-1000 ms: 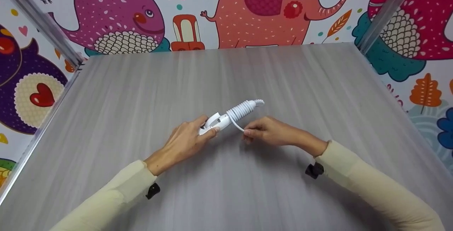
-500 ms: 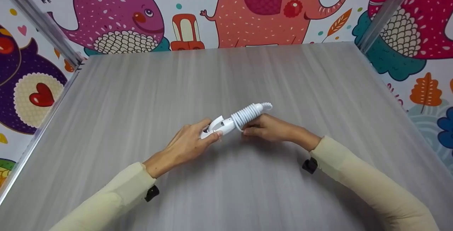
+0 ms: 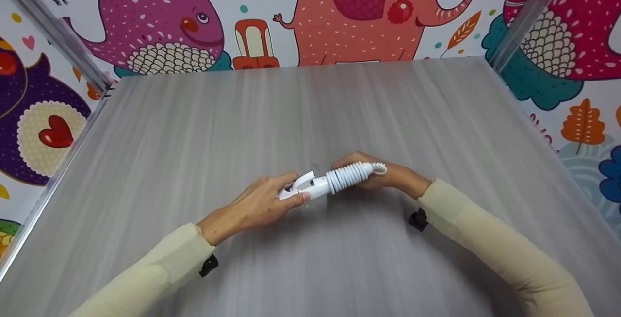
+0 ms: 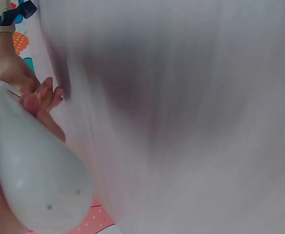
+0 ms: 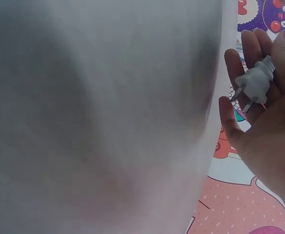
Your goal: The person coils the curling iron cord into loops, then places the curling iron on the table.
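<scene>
A white curling iron [image 3: 318,188], with a lever on one side, is held above the table, tilted up to the right. My left hand [image 3: 257,200] grips its left end, the thumb along the near side; what lies under the palm is hidden. White cord [image 3: 348,177] is wound in several tight turns round the handle and ends in a ribbed sleeve. My right hand [image 3: 356,157] is behind the wound part. In the right wrist view it holds a two-pin plug [image 5: 256,84] between thumb and fingers. The left wrist view shows the iron's rounded white body [image 4: 40,165] up close.
Around the hands spreads a grey wood-grain table [image 3: 218,127]. Walls with printed cartoon animals [image 3: 359,30] stand at the back and sides, with metal posts [image 3: 529,21] at the corners. Small black devices [image 3: 418,220] sit under both cuffs.
My right hand has passed from below the handle round to its far side, winding the loose cord on. The iron has moved slightly right and nearer, and lies flatter.
</scene>
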The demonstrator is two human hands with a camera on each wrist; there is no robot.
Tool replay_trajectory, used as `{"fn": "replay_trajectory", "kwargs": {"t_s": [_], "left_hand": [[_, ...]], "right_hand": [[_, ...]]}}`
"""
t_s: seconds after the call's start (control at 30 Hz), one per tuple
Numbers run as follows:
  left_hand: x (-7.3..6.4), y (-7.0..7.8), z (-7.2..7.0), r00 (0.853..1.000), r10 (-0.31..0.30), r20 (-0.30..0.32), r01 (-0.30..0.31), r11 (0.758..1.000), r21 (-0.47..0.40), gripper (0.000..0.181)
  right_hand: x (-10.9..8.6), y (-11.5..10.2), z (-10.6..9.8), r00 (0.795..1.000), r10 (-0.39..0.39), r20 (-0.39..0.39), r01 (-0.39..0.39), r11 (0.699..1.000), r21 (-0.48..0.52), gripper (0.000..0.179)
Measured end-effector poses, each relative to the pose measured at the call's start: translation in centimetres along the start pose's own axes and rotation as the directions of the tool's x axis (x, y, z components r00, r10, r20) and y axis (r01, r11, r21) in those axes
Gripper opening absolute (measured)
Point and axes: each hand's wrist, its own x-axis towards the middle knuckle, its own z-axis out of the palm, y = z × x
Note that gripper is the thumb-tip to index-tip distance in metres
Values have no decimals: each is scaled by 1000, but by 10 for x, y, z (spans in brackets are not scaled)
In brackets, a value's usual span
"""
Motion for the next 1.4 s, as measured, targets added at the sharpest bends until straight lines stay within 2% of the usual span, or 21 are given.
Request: {"fn": "replay_trajectory", "kwargs": {"t_s": [0.1, 0.23, 0.3, 0.43, 0.63, 0.77, 1.03, 1.1, 1.2, 1.4], "left_hand": [[0, -1, 0, 1000, 15, 25, -15, 1000, 23, 29], [-1, -1, 1, 997, 43, 65, -48, 995, 85, 30], [-1, -1, 3, 994, 59, 89, -69, 991, 115, 31], [-1, -2, 7, 989, 88, 117, -107, 981, 163, 34], [1, -4, 13, 983, 130, 131, -159, 957, 243, 35], [3, -5, 16, 978, 156, 141, -189, 946, 264, 36], [14, -11, 17, 974, 151, 169, -197, 933, 301, 40], [18, -13, 16, 976, 144, 165, -190, 932, 308, 42], [24, -17, 14, 979, 132, 158, -177, 932, 316, 45], [33, -21, 11, 984, 119, 129, -156, 929, 334, 45]], "right_hand": [[2, 0, -4, 998, 55, 30, -57, 996, 68, 8], [3, -2, -8, 985, 162, 58, -165, 984, 65, 14], [3, -3, -8, 981, 181, 72, -185, 982, 44, 14], [2, -5, -5, 982, 175, 79, -173, 985, -23, 11], [2, -7, -4, 986, 164, 18, -162, 983, -89, 13], [2, -9, -7, 990, 143, -13, -143, 982, -125, 15], [4, -9, -13, 981, 169, -98, -182, 972, -149, 14], [5, -8, -15, 970, 201, -136, -220, 965, -141, 16], [6, -5, -17, 943, 267, -201, -289, 953, -92, 22], [8, -1, -19, 871, 396, -290, -400, 915, 49, 30]]}}
